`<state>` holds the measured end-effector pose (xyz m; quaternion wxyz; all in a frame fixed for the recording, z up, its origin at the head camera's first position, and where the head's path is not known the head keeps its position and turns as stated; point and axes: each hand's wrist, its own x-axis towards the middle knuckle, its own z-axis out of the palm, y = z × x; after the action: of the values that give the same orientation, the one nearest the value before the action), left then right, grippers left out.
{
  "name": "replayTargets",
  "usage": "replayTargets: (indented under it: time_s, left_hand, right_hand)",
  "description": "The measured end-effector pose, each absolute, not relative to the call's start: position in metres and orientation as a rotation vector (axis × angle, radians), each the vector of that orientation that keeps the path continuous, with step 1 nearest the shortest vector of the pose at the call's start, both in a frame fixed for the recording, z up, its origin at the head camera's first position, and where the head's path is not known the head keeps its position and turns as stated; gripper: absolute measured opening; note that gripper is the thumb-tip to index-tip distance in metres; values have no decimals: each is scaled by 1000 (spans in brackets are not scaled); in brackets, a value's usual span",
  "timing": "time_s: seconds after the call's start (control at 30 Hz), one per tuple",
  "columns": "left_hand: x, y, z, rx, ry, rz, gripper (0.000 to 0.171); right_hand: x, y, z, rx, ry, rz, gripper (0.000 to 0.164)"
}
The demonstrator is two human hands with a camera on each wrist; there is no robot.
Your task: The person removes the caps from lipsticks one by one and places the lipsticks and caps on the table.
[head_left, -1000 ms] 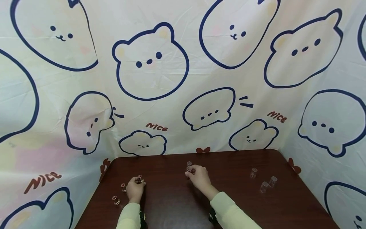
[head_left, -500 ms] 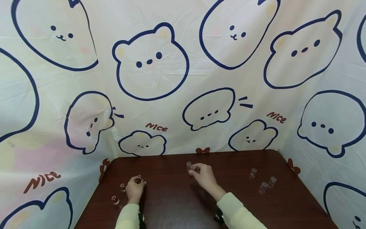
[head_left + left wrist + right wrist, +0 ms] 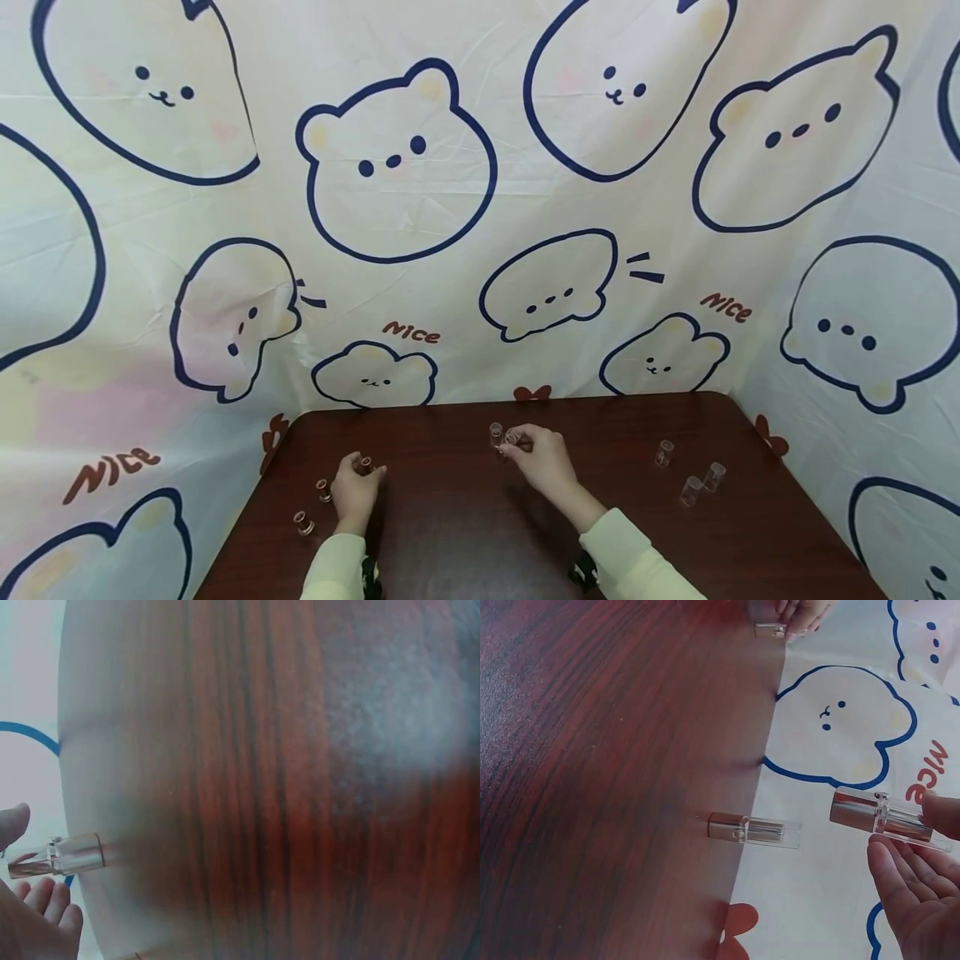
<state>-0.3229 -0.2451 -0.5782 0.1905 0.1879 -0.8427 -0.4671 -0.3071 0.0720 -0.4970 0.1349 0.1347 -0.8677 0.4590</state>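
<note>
My right hand (image 3: pixel 542 458) pinches a lipstick tube (image 3: pixel 892 814) with a metallic base and clear cap between thumb and fingers, raised above the table. Just left of it a similar capped lipstick tube (image 3: pixel 496 434) stands upright on the table. My left hand (image 3: pixel 356 492) is at the left, thumb and fingers spread around an upright lipstick tube base (image 3: pixel 60 855); the left wrist view shows gaps between the digits and the base. Two more lipstick tube bases, one nearer (image 3: pixel 303 523) and one farther (image 3: pixel 324 491), stand to the left of that hand.
Three clear caps stand at the right of the brown table (image 3: pixel 465 533): a far one (image 3: pixel 664 453), a near one (image 3: pixel 691 491) and one beside it (image 3: pixel 715 477). A cartoon-printed cloth (image 3: pixel 450 208) hangs behind and at both sides.
My right hand has drawn the held lipstick tube slightly right, away from the standing one. My left hand's fingers have spread from the base, which stays in place.
</note>
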Motion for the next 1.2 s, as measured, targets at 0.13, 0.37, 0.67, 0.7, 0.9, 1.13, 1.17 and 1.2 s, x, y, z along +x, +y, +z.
replayTargets:
  time_s: [0.13, 0.37, 0.67, 0.7, 0.9, 1.13, 1.17, 1.2]
  left_hand:
    - [-323, -243, -573, 520, -2379, -1295, 58]
    - [-323, -239, -562, 491, -2361, -1262, 61]
    - [-323, -233, -550, 451, -2314, -1245, 63]
    - [-322, -231, -548, 440, -2307, -1249, 63]
    - [-321, -223, -537, 388, -2303, -1261, 63]
    - [-320, -210, -528, 357, -2289, -1272, 63]
    - [-321, -208, -528, 348, -2287, -1272, 63]
    - [-320, -207, -526, 336, -2283, -1277, 63]
  right_hand:
    - [-303, 76, -492, 401, -2483, 1361, 16]
    - [-295, 88, -483, 380, -2423, 1439, 12]
    - [-291, 103, -480, 338, -2379, 1540, 21]
    - [-290, 104, -479, 339, -2375, 1549, 23]
    - [-288, 110, -477, 323, -2351, 1623, 22]
    - [-285, 117, -473, 306, -2329, 1665, 22]
    - [-285, 118, -473, 306, -2324, 1669, 22]
    - [-285, 119, -473, 304, -2319, 1673, 22]
